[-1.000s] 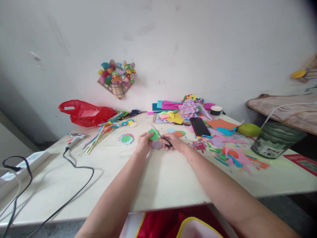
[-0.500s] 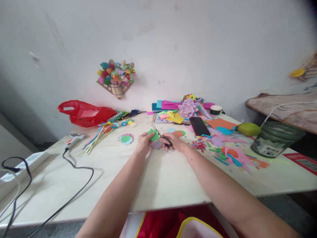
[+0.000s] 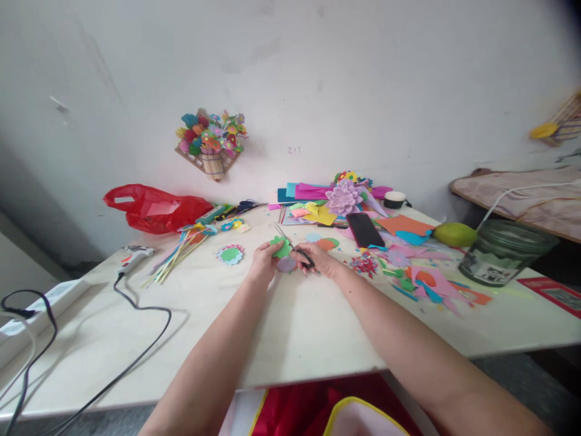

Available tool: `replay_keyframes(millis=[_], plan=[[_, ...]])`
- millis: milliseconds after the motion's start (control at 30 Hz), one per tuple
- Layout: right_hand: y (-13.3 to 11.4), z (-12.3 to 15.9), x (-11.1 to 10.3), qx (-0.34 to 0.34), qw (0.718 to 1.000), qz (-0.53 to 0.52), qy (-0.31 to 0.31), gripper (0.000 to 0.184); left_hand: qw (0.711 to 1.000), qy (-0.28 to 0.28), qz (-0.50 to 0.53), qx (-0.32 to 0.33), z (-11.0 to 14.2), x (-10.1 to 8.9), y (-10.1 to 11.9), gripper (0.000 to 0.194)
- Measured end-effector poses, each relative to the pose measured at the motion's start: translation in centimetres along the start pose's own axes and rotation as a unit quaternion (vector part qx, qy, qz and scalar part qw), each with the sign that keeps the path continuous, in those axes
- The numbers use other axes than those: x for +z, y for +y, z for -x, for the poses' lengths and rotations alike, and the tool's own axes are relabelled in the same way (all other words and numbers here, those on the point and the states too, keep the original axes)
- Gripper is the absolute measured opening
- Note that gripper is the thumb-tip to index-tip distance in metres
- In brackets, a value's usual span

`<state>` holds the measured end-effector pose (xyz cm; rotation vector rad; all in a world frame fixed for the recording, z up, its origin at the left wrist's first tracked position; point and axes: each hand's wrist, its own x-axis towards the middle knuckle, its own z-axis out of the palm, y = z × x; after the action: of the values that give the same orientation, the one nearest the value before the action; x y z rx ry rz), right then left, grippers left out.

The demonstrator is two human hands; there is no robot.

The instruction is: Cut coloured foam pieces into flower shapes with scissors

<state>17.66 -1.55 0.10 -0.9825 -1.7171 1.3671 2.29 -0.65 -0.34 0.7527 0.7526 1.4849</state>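
Between the fingers of my left hand is a green scalloped foam piece, held just above the table. My right hand is wrapped round black-handled scissors; their blades lie at the right edge of the green piece, pointing up and left. Below it, a round lilac piece shows partly between my hands. To the left lies a stack of scalloped discs with green on top. Just beyond my right hand are orange and green rounds and a pale blue one.
A glue gun with a trailing cord and a power strip are on the left, near thin sticks and a red plastic bag. Rightward lie a phone, foam scraps, a green fruit and a glass jar.
Both hands keep nearly the same place and grip. The whole view has shifted very slightly; the green piece and scissors show hardly any movement.
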Motion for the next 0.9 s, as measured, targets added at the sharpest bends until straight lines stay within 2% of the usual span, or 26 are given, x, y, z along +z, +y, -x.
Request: replay_keyframes(millis=[900], plan=[[-0.4,0.02,0.26,0.001,1.0,-0.002,0.006,0.032,1.0,-0.009,-0.004,-0.004,0.01,-0.04,0.12,0.017]])
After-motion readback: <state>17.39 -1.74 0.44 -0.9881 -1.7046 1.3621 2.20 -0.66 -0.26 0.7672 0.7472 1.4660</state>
